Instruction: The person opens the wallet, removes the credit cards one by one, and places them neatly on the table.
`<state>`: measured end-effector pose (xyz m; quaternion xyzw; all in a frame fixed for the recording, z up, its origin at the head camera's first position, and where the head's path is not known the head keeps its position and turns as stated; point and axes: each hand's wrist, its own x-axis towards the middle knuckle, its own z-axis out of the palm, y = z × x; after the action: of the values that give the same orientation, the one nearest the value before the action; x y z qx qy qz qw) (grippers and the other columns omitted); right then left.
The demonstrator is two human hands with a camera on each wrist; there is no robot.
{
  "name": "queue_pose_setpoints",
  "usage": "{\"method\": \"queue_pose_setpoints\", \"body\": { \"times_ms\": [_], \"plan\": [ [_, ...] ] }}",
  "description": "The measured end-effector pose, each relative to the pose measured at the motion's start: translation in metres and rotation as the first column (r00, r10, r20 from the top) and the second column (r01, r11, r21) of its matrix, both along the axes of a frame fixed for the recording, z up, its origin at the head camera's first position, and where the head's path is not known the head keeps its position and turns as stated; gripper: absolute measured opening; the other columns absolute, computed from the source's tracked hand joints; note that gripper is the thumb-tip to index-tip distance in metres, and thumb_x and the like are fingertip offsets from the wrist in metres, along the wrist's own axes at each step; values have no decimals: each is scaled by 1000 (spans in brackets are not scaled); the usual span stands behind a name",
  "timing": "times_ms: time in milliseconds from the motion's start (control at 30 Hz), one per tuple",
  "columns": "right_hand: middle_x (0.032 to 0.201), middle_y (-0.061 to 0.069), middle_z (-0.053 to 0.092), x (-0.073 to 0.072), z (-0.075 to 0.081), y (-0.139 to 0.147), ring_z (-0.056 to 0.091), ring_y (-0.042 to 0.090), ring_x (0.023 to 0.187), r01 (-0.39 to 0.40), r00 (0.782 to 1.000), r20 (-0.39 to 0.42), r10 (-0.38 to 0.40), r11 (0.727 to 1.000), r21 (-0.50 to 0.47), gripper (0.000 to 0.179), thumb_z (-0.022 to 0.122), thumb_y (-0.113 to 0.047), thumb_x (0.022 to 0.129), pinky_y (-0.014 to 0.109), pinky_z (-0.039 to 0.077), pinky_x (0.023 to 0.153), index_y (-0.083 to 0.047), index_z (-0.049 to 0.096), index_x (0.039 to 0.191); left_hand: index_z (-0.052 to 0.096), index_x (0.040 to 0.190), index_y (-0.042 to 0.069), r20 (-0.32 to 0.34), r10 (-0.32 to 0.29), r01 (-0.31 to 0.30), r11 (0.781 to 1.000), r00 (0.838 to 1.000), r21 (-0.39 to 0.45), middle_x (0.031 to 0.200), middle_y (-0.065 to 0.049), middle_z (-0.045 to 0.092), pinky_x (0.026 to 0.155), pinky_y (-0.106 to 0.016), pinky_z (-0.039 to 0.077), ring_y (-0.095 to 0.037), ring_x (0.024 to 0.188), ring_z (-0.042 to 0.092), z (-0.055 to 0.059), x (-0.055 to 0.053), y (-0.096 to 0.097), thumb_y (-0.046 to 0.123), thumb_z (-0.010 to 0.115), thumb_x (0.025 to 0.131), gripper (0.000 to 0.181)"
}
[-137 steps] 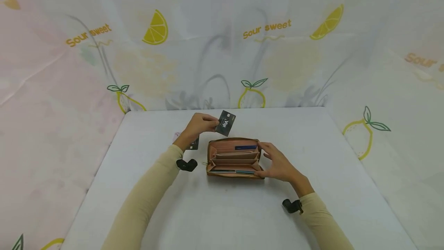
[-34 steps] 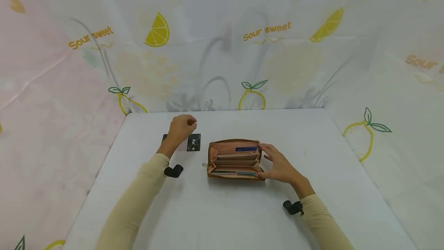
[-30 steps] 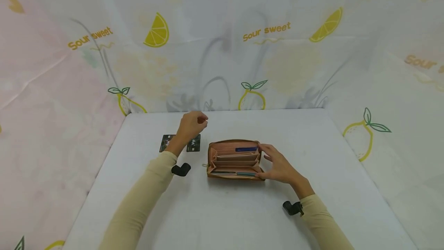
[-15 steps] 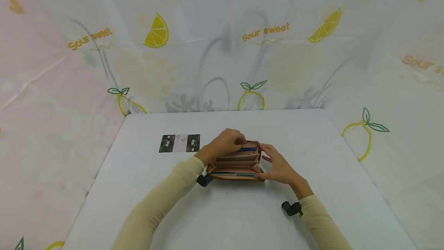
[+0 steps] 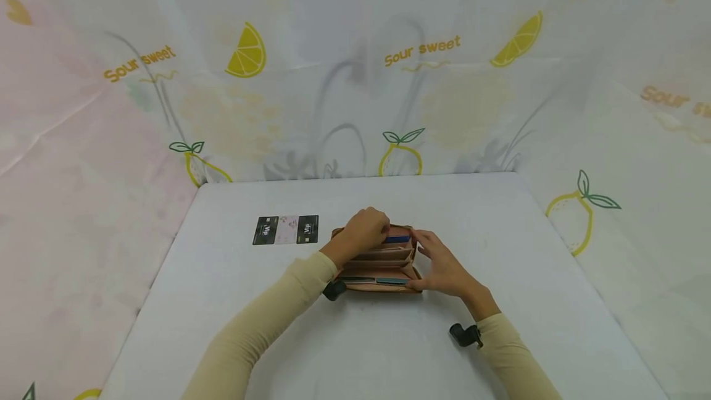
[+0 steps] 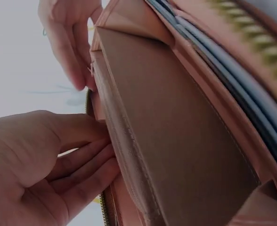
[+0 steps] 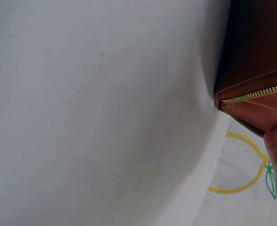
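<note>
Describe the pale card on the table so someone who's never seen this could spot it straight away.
On the white table, find the open wallet. Left of it, two black Vip cards lie flat with the pale card between them. It alone is whitish with a pinkish pattern; both neighbours are dark.

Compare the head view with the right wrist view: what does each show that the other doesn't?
Only the head view: the left hand reaching into the wallet, three cards in a row on the table, and a blue strip in the wallet's back section.

Only the right wrist view: distinct brass zipper teeth at a wallet corner.

Both: the wallet, part of the right hand touching it, and the lemon-print backdrop.
</note>
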<state>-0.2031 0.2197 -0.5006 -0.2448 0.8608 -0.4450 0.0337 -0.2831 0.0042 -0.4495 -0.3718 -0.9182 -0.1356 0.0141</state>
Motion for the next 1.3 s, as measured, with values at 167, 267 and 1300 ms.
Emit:
{"method": "queue_pose_setpoints", "body": {
  "times_ms": [167,267,1300],
  "plan": [
    [147,7,30,0,4,-2,35,26,137,13,994,-105,-4,996,87,117,93,-24,65,41,37,107,-6,21,155,77,87,8,56,8,-7,1000,998,-22,82,-4,72,58,-24,51,-12,66,63,5,3,0,4,68,89,10],
    [146,9,32,0,8,-3,36,25,135,19,990,-141,-2,993,117,115,93,-23,64,42,39,106,-4,23,154,76,93,7,107,10,-4,998,994,-58,90,-4,72,67,-26,54,-16,78,67,6,3,1,5,70,88,8],
    [149,7,30,-2,8,-3,35,28,138,7,1000,12,-7,999,44,110,91,-18,68,38,38,106,-7,24,154,75,93,7,147,-25,34,997,989,-66,85,-3,69,65,-27,52,-16,75,64,-6,-8,4,7,68,89,8]
  ]
}}
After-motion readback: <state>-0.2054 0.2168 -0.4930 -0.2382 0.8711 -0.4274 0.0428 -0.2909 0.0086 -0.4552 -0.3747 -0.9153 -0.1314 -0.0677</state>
